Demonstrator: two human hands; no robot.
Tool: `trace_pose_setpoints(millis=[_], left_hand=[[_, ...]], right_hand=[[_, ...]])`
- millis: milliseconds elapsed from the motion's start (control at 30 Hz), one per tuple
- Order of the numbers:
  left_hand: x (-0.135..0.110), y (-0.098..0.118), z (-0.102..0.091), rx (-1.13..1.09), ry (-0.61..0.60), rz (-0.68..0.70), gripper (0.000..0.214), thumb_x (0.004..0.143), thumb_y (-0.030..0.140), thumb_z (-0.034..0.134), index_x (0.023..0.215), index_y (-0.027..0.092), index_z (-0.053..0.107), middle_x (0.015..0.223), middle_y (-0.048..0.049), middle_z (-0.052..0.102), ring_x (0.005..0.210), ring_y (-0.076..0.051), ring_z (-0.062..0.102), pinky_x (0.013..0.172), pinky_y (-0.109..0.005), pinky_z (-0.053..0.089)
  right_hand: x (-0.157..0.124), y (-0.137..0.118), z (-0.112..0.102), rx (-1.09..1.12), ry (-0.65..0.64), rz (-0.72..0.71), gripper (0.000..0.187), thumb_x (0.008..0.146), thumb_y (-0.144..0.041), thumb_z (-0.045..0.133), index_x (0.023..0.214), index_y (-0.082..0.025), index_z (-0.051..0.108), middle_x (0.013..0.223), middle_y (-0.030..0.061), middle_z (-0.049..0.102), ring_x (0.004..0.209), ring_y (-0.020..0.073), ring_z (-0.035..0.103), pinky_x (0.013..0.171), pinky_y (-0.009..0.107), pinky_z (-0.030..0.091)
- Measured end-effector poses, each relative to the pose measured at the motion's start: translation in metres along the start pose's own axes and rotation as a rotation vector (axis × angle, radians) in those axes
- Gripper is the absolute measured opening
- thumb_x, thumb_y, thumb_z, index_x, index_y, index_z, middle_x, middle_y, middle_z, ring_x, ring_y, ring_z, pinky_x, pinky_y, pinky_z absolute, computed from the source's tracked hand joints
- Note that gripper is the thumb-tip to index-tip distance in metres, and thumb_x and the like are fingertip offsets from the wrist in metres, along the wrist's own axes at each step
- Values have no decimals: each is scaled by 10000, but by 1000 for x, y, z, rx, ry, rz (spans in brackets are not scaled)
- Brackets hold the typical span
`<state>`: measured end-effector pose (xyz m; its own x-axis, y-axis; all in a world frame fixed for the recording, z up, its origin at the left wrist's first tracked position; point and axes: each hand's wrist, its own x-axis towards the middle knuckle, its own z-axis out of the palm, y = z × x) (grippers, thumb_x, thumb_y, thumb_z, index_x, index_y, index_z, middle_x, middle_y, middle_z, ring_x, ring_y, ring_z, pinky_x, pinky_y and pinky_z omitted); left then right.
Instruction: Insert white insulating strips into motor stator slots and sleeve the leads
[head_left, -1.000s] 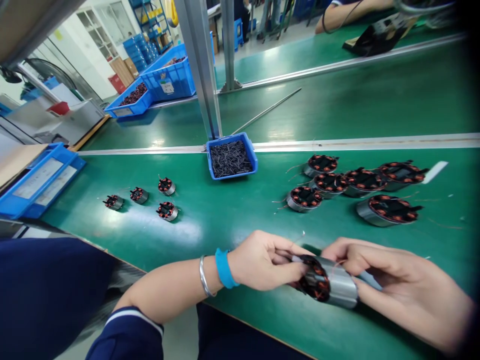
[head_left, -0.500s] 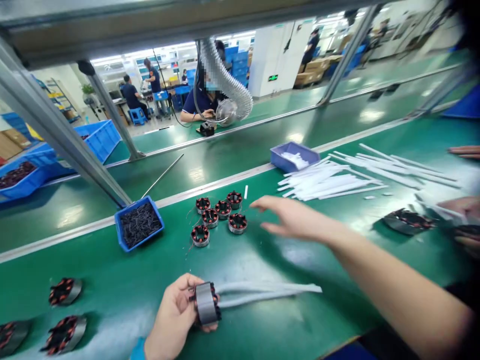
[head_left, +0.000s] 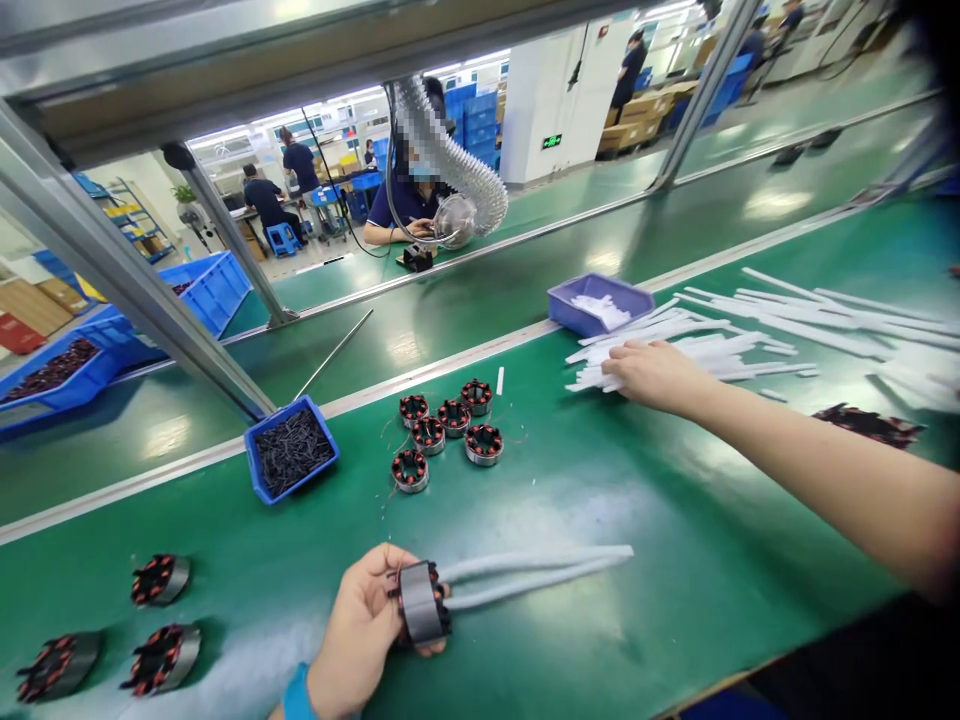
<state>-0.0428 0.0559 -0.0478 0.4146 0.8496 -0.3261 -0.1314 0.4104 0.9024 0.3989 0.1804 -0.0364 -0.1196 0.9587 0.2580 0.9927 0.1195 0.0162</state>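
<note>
My left hand, with a blue band at the wrist, grips a motor stator on its side, above the green table. Two long white sleeves stick out of the stator to the right, nearly meeting at their far ends. My right hand is stretched out over a pile of white sleeves, its fingers drawn together and bent down at the left ends. Which sleeve they pinch is partly hidden. Several stators with copper windings stand in a cluster between my hands.
Three more stators lie at the lower left. A blue bin holds short black tubes; a purple bin holds white pieces. Another stator sits beyond my right forearm. Metal posts and a clear hose stand ahead; a person sits opposite.
My right hand has moved right from beside the stator cluster onto the white sleeves, and its spread fingers have come together. My left hand still holds the stator. Another person's hands at right have left view.
</note>
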Motion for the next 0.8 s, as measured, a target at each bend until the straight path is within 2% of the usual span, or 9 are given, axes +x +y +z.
trace_pose_setpoints(millis=[133,200,300,400,467,533,667,733,800], left_hand=[[-2,-1,-1,-82,72,20,467,682,514,814,870,165,567,729,-52,717,503,-140,650,464,-213,502],[-4,2,-2,-114,112,12,411,692,449,819,864,164,577,666,-23,700,461,-122,632,443,-192,495],[-5,12,-3,-125,117,0,384,658,386,842,813,154,578,603,-2,677,435,-115,619,421,-187,510],[-5,19,-4,-136,98,13,354,660,340,832,801,146,571,610,1,674,444,-115,627,410,-186,528],[-4,19,-7,-174,74,27,374,646,283,828,886,160,568,669,11,685,472,-123,648,407,-191,541],[-2,16,-11,-211,35,34,509,623,221,819,1048,196,539,740,26,689,506,-139,670,410,-210,560],[0,16,-23,-194,0,1,839,643,181,791,1352,269,352,812,22,687,547,-158,690,443,-241,590],[-2,24,-31,-140,-8,-40,846,656,193,803,1367,270,352,841,4,687,575,-165,698,457,-245,596],[-6,36,-40,-78,-47,-79,745,655,233,828,1299,241,453,843,-10,683,591,-169,700,465,-248,598]], right_hand=[[5,-7,-9,67,61,-23,194,790,-32,532,800,-162,676,1027,141,699,988,235,608,849,370,379],[8,-10,-15,102,88,4,211,756,-22,538,847,-164,665,965,130,708,922,221,619,868,366,384],[9,-25,-27,166,136,64,178,769,-75,534,889,-170,625,844,119,690,768,209,608,755,341,419],[4,-67,-42,295,148,22,43,848,-240,521,844,-222,560,719,60,638,635,182,565,643,302,423],[-4,-109,-51,477,87,-105,168,901,-394,483,822,-252,522,630,12,581,557,165,531,584,282,421],[-15,-152,-55,677,-48,-278,216,922,-469,456,934,-266,528,634,-8,589,509,159,525,518,272,409],[-35,-213,-36,872,-210,-484,204,951,-420,406,880,-262,514,598,-16,588,457,158,529,457,270,391],[-41,-229,-15,920,-242,-533,185,949,-376,414,862,-254,523,639,3,627,507,167,582,479,269,410],[-44,-238,5,917,-249,-551,174,945,-342,421,884,-250,554,704,19,672,576,179,631,516,274,439]])
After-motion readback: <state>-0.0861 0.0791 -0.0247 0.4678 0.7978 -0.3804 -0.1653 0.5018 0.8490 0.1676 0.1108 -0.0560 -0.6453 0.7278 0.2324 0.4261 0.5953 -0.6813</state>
